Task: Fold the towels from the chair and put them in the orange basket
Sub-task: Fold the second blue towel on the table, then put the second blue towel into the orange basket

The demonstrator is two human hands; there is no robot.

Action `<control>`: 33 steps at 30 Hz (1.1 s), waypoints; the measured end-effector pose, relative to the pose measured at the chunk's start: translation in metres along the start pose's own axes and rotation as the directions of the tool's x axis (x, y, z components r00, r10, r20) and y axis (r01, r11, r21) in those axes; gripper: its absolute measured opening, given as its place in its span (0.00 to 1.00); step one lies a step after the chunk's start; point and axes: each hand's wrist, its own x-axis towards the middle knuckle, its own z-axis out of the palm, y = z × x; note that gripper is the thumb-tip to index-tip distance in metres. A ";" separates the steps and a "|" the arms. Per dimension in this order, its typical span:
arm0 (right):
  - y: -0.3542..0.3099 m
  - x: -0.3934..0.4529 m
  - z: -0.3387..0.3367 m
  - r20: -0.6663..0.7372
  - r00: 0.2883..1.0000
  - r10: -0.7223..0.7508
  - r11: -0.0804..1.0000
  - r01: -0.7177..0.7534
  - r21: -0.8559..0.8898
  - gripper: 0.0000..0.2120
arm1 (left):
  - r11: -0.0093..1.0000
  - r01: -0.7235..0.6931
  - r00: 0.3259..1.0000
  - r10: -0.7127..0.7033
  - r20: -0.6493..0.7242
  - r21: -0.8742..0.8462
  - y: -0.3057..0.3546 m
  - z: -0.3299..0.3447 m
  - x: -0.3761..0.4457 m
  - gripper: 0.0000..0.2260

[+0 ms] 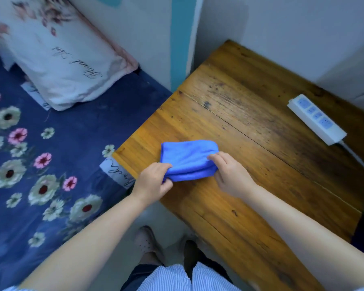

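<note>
Both hands grip one folded blue towel (187, 159) lying on the wooden table (250, 114); the left hand (153, 181) pinches its left end, the right hand (227, 175) its right end. One white power strip (316, 119) lies well right of the towel; a floral bedsheet (40, 164) spreads to its left.

Hidden under the folded blue cloth towel (188, 159): the left hand (153, 181) fingertips and a patch of worn wooden table (250, 122). Cut off at the right frame edge: the white power strip (316, 119) cable; at the upper left, blurred: the floral white pillow (61, 59).
</note>
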 end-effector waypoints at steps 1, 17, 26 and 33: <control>-0.010 0.012 -0.006 0.026 1.000 -0.011 0.999 0.010 0.039 0.21 | 0.999 0.049 0.998 -0.050 -0.036 -0.022 -0.005 -0.012 -0.003 0.14; -0.318 0.186 0.079 0.091 0.981 -0.174 0.959 0.147 0.244 0.23 | 0.715 0.585 0.686 -0.688 -0.237 -0.383 -0.163 -0.262 -0.181 0.19; -0.439 0.271 0.123 0.252 0.919 -0.302 0.942 0.248 0.225 0.12 | 0.748 0.635 0.706 -0.663 -0.247 -0.193 -0.255 -0.350 -0.259 0.20; -0.509 0.372 0.137 0.420 0.788 -0.450 0.893 0.397 0.212 0.10 | 0.667 0.734 0.660 -0.745 0.098 0.125 -0.335 -0.402 -0.255 0.19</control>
